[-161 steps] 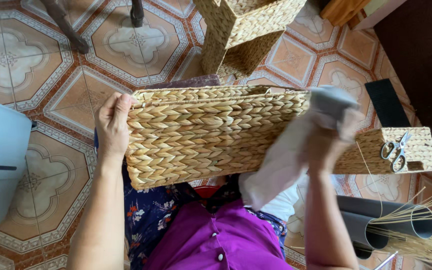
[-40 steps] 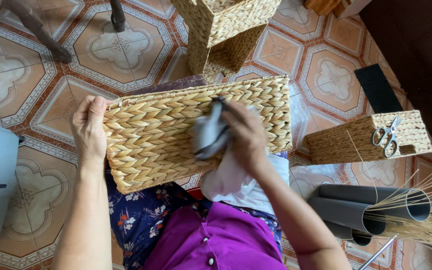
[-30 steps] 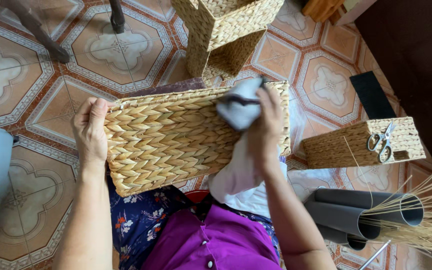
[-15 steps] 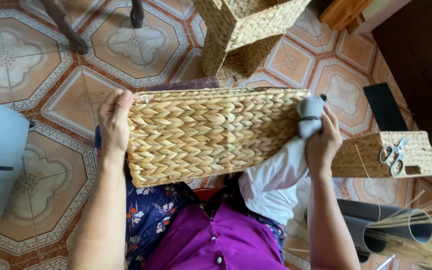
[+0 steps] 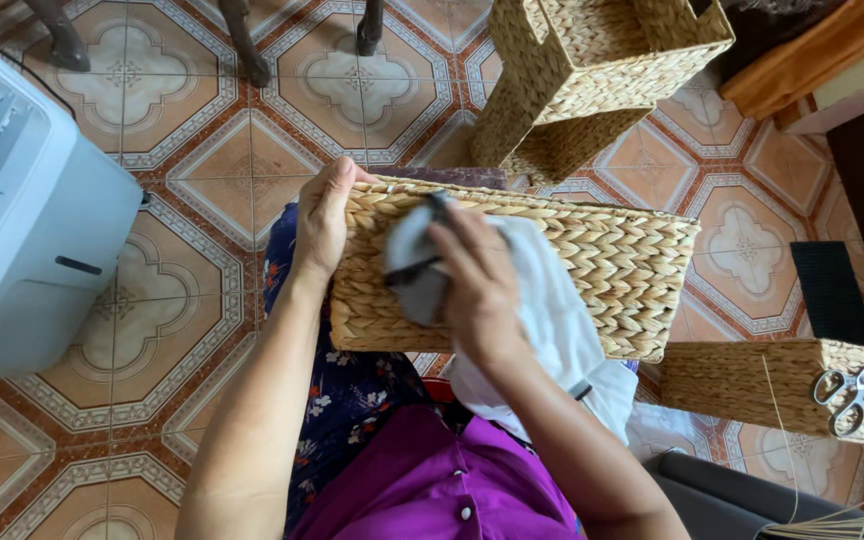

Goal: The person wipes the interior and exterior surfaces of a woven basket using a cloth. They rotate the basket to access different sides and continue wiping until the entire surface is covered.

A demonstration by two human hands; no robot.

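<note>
A long woven straw basket (image 5: 612,270) lies across my lap, its side facing up. My left hand (image 5: 320,220) grips its left end, fingers over the rim. My right hand (image 5: 477,285) presses a bunched grey and white cloth (image 5: 414,268) against the basket's side near the left end. The rest of the white cloth (image 5: 562,330) trails down over the basket toward my purple top.
Stacked woven baskets (image 5: 592,70) stand ahead on the tiled floor. A smaller woven box (image 5: 752,385) at right carries scissors (image 5: 847,390). A grey-white appliance (image 5: 22,210) sits at left. Grey tubes (image 5: 742,495) and loose straw (image 5: 852,520) lie bottom right. Chair legs (image 5: 242,40) stand ahead.
My right hand with the cloth has swept from the basket's right end across to its left end. My view has shifted, and the left hand still holds the basket's end.
</note>
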